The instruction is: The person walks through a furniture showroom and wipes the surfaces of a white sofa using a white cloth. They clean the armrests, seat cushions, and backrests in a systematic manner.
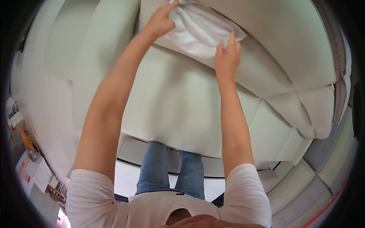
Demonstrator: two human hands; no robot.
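A white cloth, wrinkled and soft, lies against the backrest of a pale leather sofa. At the cloth's upper left is my left hand, its index finger stretched towards the top edge of the picture; the fingertips are partly cut off or blurred, and I cannot tell whether they pinch the fabric. My right hand touches the cloth near its right corner, index finger extended over it and thumb raised. Whether that hand grips any fabric is unclear. Both arms reach forward over the seat cushion.
The sofa's broad left armrest rises beside my left arm. More backrest and seat sections run off to the right. Stacked pale cushions or panels are at the lower right. An orange-handled item and papers are at the far left. My legs stand against the seat front.
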